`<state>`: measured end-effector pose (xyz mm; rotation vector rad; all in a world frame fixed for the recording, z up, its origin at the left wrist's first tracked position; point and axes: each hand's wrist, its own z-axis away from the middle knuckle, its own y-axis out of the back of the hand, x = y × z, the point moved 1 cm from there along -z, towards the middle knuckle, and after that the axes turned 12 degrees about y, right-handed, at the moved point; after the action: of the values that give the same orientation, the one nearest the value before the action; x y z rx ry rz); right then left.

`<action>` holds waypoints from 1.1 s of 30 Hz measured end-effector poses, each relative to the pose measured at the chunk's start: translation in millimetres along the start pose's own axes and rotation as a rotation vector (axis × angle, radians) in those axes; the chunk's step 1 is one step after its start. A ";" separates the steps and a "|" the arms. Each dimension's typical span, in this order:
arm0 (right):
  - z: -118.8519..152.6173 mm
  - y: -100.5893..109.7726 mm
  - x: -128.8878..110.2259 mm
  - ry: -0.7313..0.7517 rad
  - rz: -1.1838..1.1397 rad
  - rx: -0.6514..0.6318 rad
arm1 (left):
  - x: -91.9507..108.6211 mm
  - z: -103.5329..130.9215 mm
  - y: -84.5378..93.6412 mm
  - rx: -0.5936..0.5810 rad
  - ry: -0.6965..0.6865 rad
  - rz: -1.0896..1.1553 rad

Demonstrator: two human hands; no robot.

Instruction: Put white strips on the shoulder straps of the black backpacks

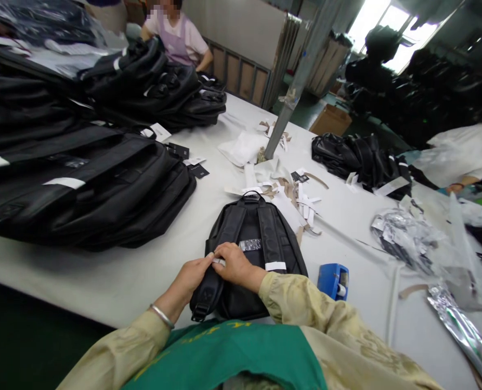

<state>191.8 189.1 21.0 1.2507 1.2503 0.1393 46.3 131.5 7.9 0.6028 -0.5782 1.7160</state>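
A black backpack [245, 295] lies on the white table with its straps facing up and its top handle pointing away from me. My left hand [193, 275] pinches the edge of the left strap, where a white band [219, 262] shows between my fingers. From the other side my right hand [235, 262] closes on the same strap and band, its fingertips touching those of my left hand. Around the right strap sits another white band [275, 266]. A clear plastic-wrapped patch [250, 245] shows between the straps.
Stacked black backpacks [143, 189] fill the left side. Paper scraps [292, 206] lie beyond the bag, near a metal post [290, 103]. A blue tape dispenser [332, 280] stands to the right. One person [180, 38] is across the table, another [468, 151] at the right.
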 end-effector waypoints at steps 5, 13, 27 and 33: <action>4.3 6.3 -10.0 -0.033 0.192 -0.077 | 0.3 0.8 -3.2 0.029 0.047 -0.035; 1.7 14.1 -10.9 0.067 0.343 -0.200 | 4.1 5.1 -9.2 -0.009 0.074 0.062; 55.9 4.4 -7.7 -0.685 -0.432 0.181 | 12.2 5.2 -10.4 0.073 0.131 -0.006; 47.0 -3.5 -9.6 -0.588 -0.419 0.339 | 9.5 2.2 -10.1 0.054 0.153 -0.038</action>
<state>221.8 151.8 15.2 1.1625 1.0049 -0.7222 54.5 139.0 16.5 0.5122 -0.4110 1.7287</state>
